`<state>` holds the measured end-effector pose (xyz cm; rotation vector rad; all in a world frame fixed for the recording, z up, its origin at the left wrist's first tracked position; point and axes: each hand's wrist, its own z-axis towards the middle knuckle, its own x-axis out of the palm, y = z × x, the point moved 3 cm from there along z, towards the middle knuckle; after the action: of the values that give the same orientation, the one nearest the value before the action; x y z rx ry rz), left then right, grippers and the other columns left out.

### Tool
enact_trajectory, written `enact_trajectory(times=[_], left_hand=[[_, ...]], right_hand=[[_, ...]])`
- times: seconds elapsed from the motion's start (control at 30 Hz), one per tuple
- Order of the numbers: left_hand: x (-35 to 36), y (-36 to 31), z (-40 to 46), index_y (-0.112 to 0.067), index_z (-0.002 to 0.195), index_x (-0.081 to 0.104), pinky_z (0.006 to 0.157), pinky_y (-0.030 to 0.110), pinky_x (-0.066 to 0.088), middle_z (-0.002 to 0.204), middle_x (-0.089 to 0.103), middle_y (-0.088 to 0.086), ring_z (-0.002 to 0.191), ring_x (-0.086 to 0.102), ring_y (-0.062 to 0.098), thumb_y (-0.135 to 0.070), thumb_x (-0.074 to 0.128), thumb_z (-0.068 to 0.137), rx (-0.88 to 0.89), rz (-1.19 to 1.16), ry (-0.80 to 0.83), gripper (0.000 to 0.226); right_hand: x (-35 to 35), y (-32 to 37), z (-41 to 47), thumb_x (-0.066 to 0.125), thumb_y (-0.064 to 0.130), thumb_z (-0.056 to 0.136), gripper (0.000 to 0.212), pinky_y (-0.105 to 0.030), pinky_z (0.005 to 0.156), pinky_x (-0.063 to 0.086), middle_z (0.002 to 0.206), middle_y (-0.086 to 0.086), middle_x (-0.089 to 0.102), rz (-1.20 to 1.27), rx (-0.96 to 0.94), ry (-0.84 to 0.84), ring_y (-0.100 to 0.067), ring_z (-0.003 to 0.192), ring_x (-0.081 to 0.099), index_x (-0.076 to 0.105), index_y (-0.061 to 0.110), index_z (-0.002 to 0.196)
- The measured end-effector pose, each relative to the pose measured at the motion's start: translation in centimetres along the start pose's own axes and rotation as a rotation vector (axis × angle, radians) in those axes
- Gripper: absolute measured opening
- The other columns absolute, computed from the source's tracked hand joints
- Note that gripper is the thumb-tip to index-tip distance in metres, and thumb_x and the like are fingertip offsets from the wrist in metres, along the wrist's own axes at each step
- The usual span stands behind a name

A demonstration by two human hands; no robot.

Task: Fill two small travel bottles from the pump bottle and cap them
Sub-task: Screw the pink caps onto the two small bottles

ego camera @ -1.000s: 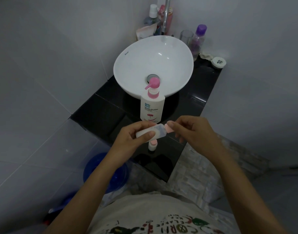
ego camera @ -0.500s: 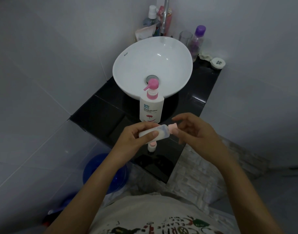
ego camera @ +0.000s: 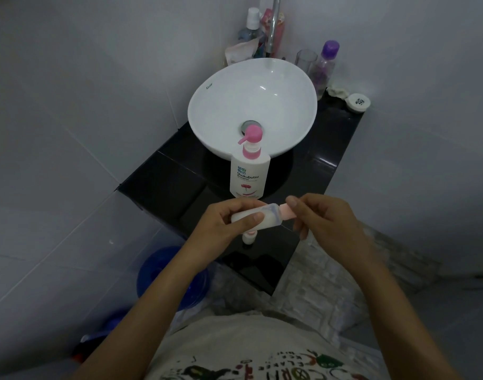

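A white pump bottle (ego camera: pixel 248 174) with a pink pump head stands on the black counter (ego camera: pixel 166 185) in front of the basin. My left hand (ego camera: pixel 224 223) holds a small clear travel bottle (ego camera: pixel 267 216) sideways; it holds white liquid. My right hand (ego camera: pixel 325 218) pinches the pink cap (ego camera: pixel 285 211) at the bottle's mouth with thumb and forefinger. A second small travel bottle (ego camera: pixel 248 237) with a pink cap stands on the counter below my hands, mostly hidden by them.
A white basin (ego camera: pixel 262 86) sits on the counter under a chrome tap (ego camera: pixel 273 26). Toiletry bottles, a glass, a purple-capped bottle (ego camera: pixel 324 64) and a white jar (ego camera: pixel 358 102) line the back. A blue bucket (ego camera: pixel 163 281) stands on the floor at left.
My right hand's fingers have shifted around the pink cap, turning on it. The bottle has stayed sideways in my left hand, and the view has drifted slightly.
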<state>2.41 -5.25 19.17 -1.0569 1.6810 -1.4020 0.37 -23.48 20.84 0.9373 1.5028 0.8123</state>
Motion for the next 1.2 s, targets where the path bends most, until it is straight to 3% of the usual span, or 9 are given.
enact_trajectory(times=[0.13,0.2,0.23,0.3,0.37,0.47,0.53,0.63,1.2], left_hand=[[-0.2,0.0,-0.1,-0.019,0.104,0.066,0.070,0.006,0.046,0.099,0.065,-0.009,0.086,0.060,-0.010,-0.010,0.058,0.086,-0.002,0.007,-0.007,0.021],[-0.3,-0.1,-0.2,-0.015,0.106,0.065,0.070,0.006,0.046,0.099,0.065,-0.009,0.085,0.060,-0.010,-0.008,0.058,0.086,0.002,0.014,-0.008,0.022],[-0.3,-0.1,-0.2,-0.014,0.106,0.065,0.070,0.006,0.046,0.098,0.065,-0.008,0.085,0.060,-0.010,-0.007,0.058,0.086,0.003,0.011,-0.008,0.022],[-0.2,-0.1,-0.2,-0.013,0.105,0.065,0.070,0.006,0.046,0.097,0.065,-0.008,0.084,0.060,-0.011,-0.006,0.058,0.086,0.003,0.003,-0.008,0.022],[-0.2,-0.1,-0.1,-0.015,0.104,0.065,0.069,0.006,0.046,0.097,0.065,-0.008,0.084,0.060,-0.011,-0.007,0.058,0.086,0.001,-0.008,-0.012,0.021],[-0.3,-0.2,-0.1,-0.016,0.102,0.066,0.068,0.005,0.046,0.096,0.064,-0.009,0.083,0.060,-0.011,-0.007,0.057,0.086,0.002,-0.019,-0.018,0.020],[-0.4,-0.2,-0.1,-0.014,0.103,0.066,0.068,0.005,0.046,0.096,0.064,-0.009,0.083,0.060,-0.011,-0.006,0.057,0.087,0.001,-0.022,-0.021,0.021],[-0.5,0.1,0.1,-0.017,0.104,0.066,0.069,0.005,0.046,0.097,0.065,-0.008,0.083,0.060,-0.011,-0.009,0.057,0.087,-0.009,-0.021,-0.026,0.021],[-0.6,0.9,0.0,-0.023,0.099,0.068,0.070,0.011,0.051,0.089,0.073,-0.015,0.088,0.066,-0.004,-0.001,0.063,0.080,0.004,-0.111,-0.063,0.029]], right_hand=[[-0.3,0.4,-0.4,0.059,0.033,0.083,0.028,-0.016,0.059,0.051,0.084,0.002,0.067,0.109,-0.066,0.080,-0.008,0.065,0.064,0.062,0.016,0.105],[-0.3,0.3,-0.5,0.064,0.018,0.085,0.016,-0.015,0.059,0.051,0.083,-0.001,0.068,0.087,-0.081,0.095,-0.008,0.065,0.064,0.064,0.016,0.101],[-0.1,0.2,-0.4,0.063,0.022,0.086,0.010,-0.014,0.056,0.049,0.077,-0.002,0.069,0.068,-0.061,0.069,-0.008,0.059,0.063,0.066,0.018,0.094],[0.3,0.0,-0.3,0.054,0.045,0.083,0.028,-0.012,0.049,0.044,0.063,-0.002,0.066,0.016,-0.014,-0.015,-0.009,0.049,0.058,0.067,0.019,0.080],[0.4,0.2,-0.4,0.049,0.051,0.080,0.038,-0.012,0.048,0.042,0.065,-0.003,0.066,0.044,-0.008,-0.027,-0.011,0.050,0.058,0.067,0.018,0.084],[0.2,0.6,-0.7,0.059,0.025,0.086,0.021,-0.010,0.053,0.044,0.081,-0.003,0.067,0.165,-0.072,0.051,-0.013,0.063,0.062,0.063,0.013,0.103],[0.3,0.5,-0.6,0.061,0.012,0.087,0.014,-0.010,0.052,0.044,0.079,-0.002,0.068,0.150,-0.074,0.061,-0.011,0.061,0.062,0.065,0.013,0.101],[0.6,0.2,-0.4,0.060,0.019,0.088,0.008,-0.008,0.047,0.041,0.068,-0.001,0.068,0.120,-0.037,0.004,-0.010,0.052,0.061,0.066,0.019,0.093],[2.2,-0.9,-0.1,0.058,0.021,0.090,0.011,-0.016,0.043,0.044,0.069,-0.004,0.067,0.160,0.002,-0.079,-0.008,0.050,0.059,0.065,0.014,0.093]])
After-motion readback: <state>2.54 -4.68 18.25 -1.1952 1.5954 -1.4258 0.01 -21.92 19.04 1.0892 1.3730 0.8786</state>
